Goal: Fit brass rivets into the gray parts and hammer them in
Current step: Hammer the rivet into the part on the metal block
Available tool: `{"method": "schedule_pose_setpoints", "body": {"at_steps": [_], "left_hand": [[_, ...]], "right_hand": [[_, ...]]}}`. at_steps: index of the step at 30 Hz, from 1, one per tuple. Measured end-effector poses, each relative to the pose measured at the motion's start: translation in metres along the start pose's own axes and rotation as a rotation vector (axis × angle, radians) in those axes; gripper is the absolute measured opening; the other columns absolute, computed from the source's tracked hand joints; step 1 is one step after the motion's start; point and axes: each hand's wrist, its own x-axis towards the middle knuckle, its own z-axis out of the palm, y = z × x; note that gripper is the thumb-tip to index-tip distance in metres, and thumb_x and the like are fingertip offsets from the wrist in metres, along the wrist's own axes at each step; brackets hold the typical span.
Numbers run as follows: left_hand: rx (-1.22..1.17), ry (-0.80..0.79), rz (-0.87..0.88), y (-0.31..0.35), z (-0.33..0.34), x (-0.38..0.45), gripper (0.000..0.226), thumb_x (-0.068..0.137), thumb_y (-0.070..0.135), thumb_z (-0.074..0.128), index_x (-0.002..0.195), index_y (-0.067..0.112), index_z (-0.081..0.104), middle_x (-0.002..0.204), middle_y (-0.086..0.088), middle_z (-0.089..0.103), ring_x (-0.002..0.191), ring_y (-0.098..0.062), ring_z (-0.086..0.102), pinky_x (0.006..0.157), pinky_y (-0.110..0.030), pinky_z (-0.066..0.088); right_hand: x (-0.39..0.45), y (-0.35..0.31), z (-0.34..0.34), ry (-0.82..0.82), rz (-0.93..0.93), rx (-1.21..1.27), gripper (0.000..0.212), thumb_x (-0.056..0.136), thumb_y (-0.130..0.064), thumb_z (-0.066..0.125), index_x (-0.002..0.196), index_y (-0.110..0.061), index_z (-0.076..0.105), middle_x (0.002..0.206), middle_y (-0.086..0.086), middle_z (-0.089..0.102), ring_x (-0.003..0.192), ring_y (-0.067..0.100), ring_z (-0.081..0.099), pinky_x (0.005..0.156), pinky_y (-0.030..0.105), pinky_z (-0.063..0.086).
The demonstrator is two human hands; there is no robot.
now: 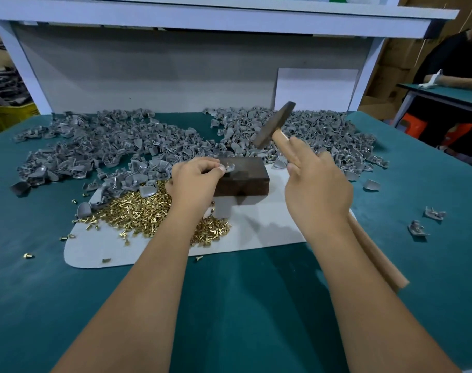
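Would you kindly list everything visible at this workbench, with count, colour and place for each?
gray parts: too many to count, gray, heaped across the back of the table
finished parts: two, gray, apart at the right of the table
brass rivets: a loose pile, brass, on the left of the mat
block: one, dark brown, on the mat
gray part: one, gray, on the block's top left edge
hammer: one, dark head and wooden handle, raised above the block
mat: one, white, mid-table
table: one, teal cover
left hand: fingers pinch the gray part
right hand: grips the hammer handle
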Motion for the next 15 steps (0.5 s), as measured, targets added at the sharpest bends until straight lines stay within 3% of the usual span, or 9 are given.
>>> {"method": "schedule_pose_setpoints", "body": {"at_steps": [4,10,15], "left_hand": [[-0.052,-0.023,0.009,-0.002,-0.003,0.000,0.023,0.088,0.028,0.070,0.067,0.038,0.069,0.100,0.027,0.065,0.126,-0.018,0.047,0.110,-0.050,0.032],[-0.067,-0.024,0.032,-0.003,-0.002,-0.001,0.024,0.087,0.028,0.070,0.065,0.037,0.070,0.097,0.031,0.065,0.126,-0.017,0.047,0.109,-0.051,0.032],[-0.083,-0.027,0.030,-0.003,-0.003,-0.002,0.028,0.088,0.028,0.070,0.062,0.038,0.070,0.092,0.036,0.064,0.126,-0.017,0.047,0.107,-0.052,0.036]], "right_hand": [[0.005,0.017,-0.001,-0.023,0.101,0.057,0.028,0.096,-0.020,0.047,0.122,-0.029,0.050,0.096,0.008,0.061,0.073,0.026,0.041,0.058,0.032,0.030],[0.003,0.026,-0.001,-0.059,0.184,0.144,0.026,0.092,-0.017,0.048,0.117,-0.023,0.053,0.089,0.006,0.060,0.072,0.028,0.041,0.057,0.034,0.031],[0.001,0.022,0.005,-0.153,0.157,0.060,0.024,0.091,-0.015,0.050,0.115,-0.017,0.052,0.100,0.011,0.065,0.080,0.034,0.049,0.060,0.034,0.032]]}}
